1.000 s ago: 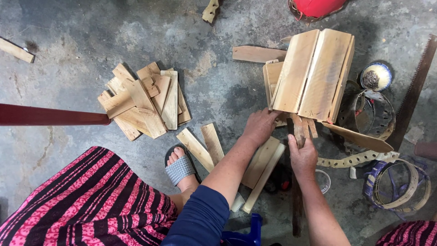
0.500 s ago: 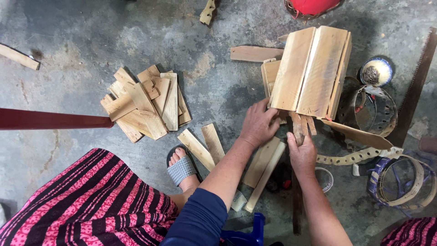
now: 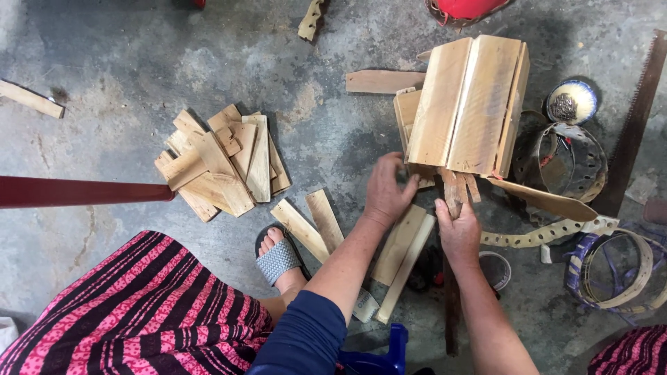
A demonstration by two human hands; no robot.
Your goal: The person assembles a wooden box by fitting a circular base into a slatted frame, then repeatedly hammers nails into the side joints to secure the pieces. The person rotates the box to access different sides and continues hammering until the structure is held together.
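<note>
Two hands working at the bottom edge of a wooden box (image 3: 469,104) lying on the concrete floor (image 3: 333,132), head view only. Left hand (image 3: 388,187) is curling its fingers, half open, against the box's lower left corner; can't tell if it's actually gripping. Right hand (image 3: 458,229) is closing around thin wood strips (image 3: 455,189) sticking out just under the box. Loose planks (image 3: 403,250) are lying below the hands; a stack of wood offcuts (image 3: 222,163) is sitting well apart to the left, a handsaw (image 3: 636,125) at far right.
</note>
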